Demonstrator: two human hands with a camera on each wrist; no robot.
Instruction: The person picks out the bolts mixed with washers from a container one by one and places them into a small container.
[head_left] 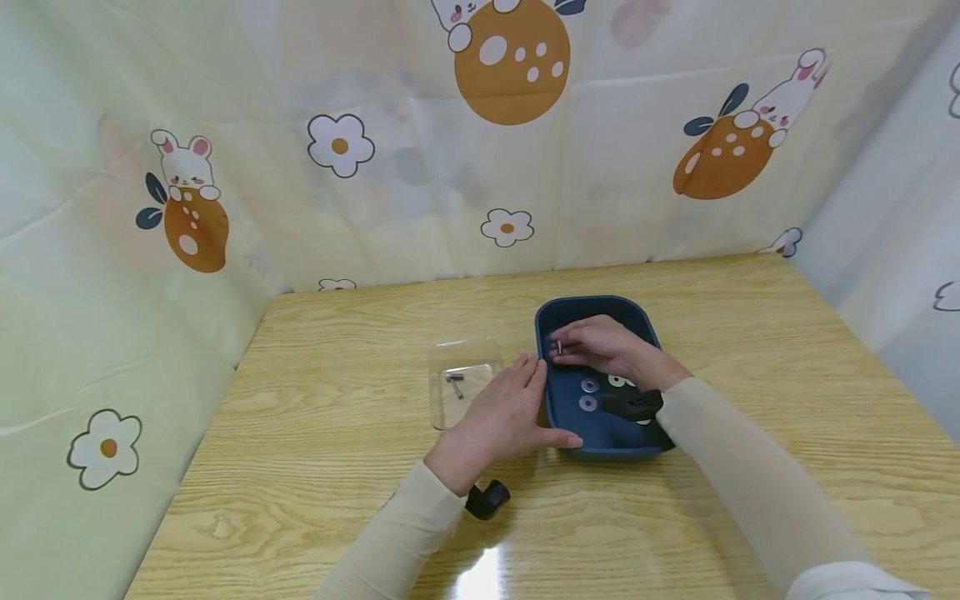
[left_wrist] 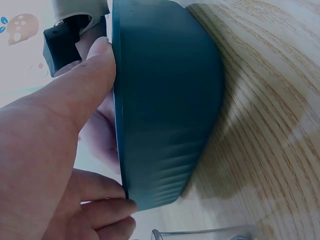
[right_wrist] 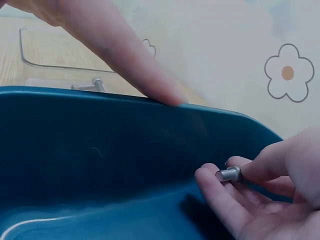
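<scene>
My right hand (head_left: 600,346) is inside a dark blue plastic bin (head_left: 600,452), pinching a small metal bolt (right_wrist: 229,174) between thumb and fingers. Near the bin's left wall, the bolt is held above the floor. Outstretched, my left hand (head_left: 502,412) rests on the rim at the near left corner, its thumb on the near edge and its fingertips on the left edge. Flat metal washers (head_left: 588,403) lie on the bin floor below my right wrist, some partly hidden by the black wrist device.
Left of the bin stands a clear plastic tray (head_left: 437,408), partly behind my left hand, with metal bolts (head_left: 455,383) in it. All this is on a wood-grain table (head_left: 337,433). A patterned curtain (head_left: 412,167) hangs along the table's back and sides.
</scene>
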